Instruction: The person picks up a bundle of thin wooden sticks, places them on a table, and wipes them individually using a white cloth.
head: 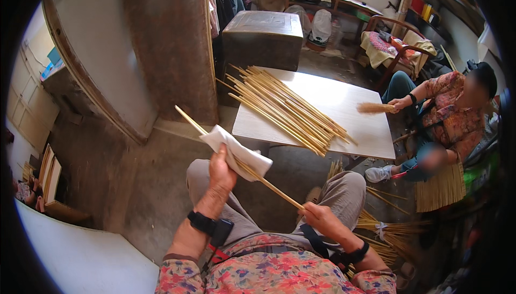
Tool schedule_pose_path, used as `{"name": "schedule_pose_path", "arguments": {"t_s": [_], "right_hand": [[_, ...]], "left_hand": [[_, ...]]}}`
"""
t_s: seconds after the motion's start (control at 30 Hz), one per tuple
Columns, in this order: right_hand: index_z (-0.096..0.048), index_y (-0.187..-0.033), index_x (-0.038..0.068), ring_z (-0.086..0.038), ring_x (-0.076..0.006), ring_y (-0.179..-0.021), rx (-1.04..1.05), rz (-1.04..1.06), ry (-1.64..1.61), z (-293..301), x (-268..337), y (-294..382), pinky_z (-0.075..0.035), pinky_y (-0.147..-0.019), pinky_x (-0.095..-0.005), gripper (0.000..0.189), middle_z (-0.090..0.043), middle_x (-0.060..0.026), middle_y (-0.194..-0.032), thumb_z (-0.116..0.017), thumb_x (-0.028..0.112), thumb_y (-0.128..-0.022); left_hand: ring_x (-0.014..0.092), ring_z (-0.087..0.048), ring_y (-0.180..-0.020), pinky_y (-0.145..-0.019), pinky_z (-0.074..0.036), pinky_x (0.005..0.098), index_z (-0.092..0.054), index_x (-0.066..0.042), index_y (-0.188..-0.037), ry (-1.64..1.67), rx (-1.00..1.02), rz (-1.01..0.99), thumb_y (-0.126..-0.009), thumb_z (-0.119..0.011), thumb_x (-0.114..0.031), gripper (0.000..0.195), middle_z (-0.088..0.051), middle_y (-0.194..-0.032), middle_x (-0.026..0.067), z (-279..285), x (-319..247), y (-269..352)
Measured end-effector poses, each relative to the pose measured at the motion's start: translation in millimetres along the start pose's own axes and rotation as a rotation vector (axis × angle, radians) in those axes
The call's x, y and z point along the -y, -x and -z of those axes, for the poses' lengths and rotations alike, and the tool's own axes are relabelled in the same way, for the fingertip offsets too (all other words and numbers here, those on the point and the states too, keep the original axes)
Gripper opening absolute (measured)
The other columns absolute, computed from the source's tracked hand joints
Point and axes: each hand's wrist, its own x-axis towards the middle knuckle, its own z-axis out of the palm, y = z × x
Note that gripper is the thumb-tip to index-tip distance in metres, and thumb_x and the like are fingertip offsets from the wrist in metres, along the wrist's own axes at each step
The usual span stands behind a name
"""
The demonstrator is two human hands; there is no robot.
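A white cloth (252,164) is folded around a thin straw-coloured stalk (282,194), and my left hand (221,171) grips both over my lap. The stalk slants from upper left to lower right, its far end sticking out beyond the cloth. Near its lower end, my right hand (320,218) holds the same stalk. Beyond my knees, a pile of similar stalks (282,110) lies slantwise on a pale low table (322,88), some tips overhanging its left edge.
Across the table on the right sits a person (447,112) holding a small brush (375,108). Tied stalk bundles (381,229) lie on the floor by my right leg. A wooden chest (262,38) stands behind the table. A white surface (84,257) is at lower left.
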Motion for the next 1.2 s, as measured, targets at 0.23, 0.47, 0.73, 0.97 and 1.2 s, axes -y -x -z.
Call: {"name": "schedule_pose_path", "arguments": {"t_s": [0.23,0.47,0.73,0.97,1.2], "right_hand": [[-0.054,-0.086,0.003,-0.052,-0.0224,-0.054,-0.179,0.056,0.416,46,-51,86,-0.041,-0.052,-0.0287,0.011,-0.052,-0.0101,-0.062,-0.049,0.012,-0.083],[-0.055,-0.086,0.002,-0.042,-0.005,-0.052,-0.336,-0.071,-0.121,40,-55,73,-0.035,-0.048,-0.019,0.015,-0.046,0.0021,-0.059,-0.044,0.012,-0.087],[-0.056,-0.092,0.005,-0.048,-0.0074,-0.056,-0.069,0.002,-0.224,-7,-15,-12,-0.039,-0.052,-0.0229,0.02,-0.05,-0.0007,-0.058,-0.045,0.021,-0.088],[-0.053,-0.094,0.007,-0.048,-0.0111,-0.055,0.099,-0.105,-0.191,-28,-3,-38,-0.04,-0.052,-0.025,0.021,-0.05,-0.0029,-0.062,-0.043,0.024,-0.088],[-0.052,-0.099,0.008,-0.052,-0.0318,-0.085,-0.338,0.254,0.301,-1,-13,-45,-0.044,-0.07,-0.036,0.02,-0.053,-0.016,-0.094,-0.052,0.015,-0.08]], "left_hand": [[0.021,-0.05,-0.096,-0.087,-0.04,0.0366,-0.046,-0.003,-0.109,0.055,-0.245,-0.173,-0.086,-0.047,-0.025,0.031,-0.053,-0.104,0.0066,40,-65,-50],[0.022,-0.047,-0.102,-0.09,-0.037,0.038,-0.045,-0.004,-0.112,-0.026,-0.043,-0.127,-0.086,-0.048,-0.029,0.036,-0.051,-0.11,0.0071,29,-61,-31],[0.021,-0.045,-0.105,-0.094,-0.032,0.0366,-0.043,-0.006,-0.115,0.089,0.274,0.151,-0.084,-0.049,-0.033,0.042,-0.05,-0.111,0.0057,-19,4,16],[0.015,-0.048,-0.098,-0.088,-0.037,0.0317,-0.045,-0.006,-0.112,-0.006,0.281,0.069,-0.086,-0.048,-0.025,0.032,-0.052,-0.104,0.0027,-18,9,13],[0.019,-0.056,-0.082,-0.073,-0.044,0.0308,-0.05,-0.001,-0.1,-0.697,0.472,-0.205,-0.086,-0.047,-0.018,0.022,-0.057,-0.092,0.0049,-54,10,16]]}}
